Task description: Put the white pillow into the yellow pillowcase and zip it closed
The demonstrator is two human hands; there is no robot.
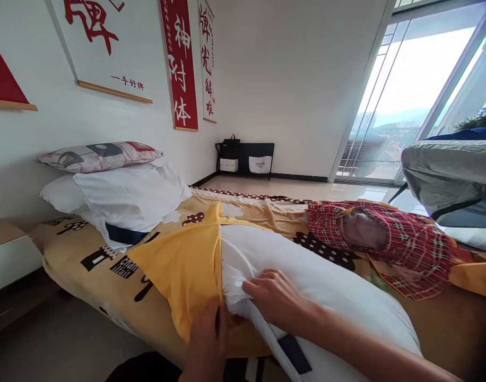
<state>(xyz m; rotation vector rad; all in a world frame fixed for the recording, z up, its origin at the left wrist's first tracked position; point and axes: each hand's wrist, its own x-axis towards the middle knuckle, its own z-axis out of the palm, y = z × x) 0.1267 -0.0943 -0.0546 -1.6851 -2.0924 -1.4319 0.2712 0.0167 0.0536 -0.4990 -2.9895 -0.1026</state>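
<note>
A yellow pillowcase (179, 260) lies on the bed, its opening edge toward a plump white pillow (326, 281). The end of the pillow sits at that opening, with most of its body outside the case. My left hand (207, 331) is closed on the near edge of the pillowcase's opening. With bent fingers, my right hand (275, 294) grips the bunched white fabric at the pillow's near corner. A dark patch (294, 353) shows on the pillow's side, below my right forearm.
White pillows (127, 196) and a patterned pillow (103, 156) are stacked at the bed's left. Red plaid cloth (410, 239) lies at the right on the tan patterned bedspread (95, 276). Beyond stand a grey-covered piece of furniture (445, 170) and a black rack (245, 154) by the wall.
</note>
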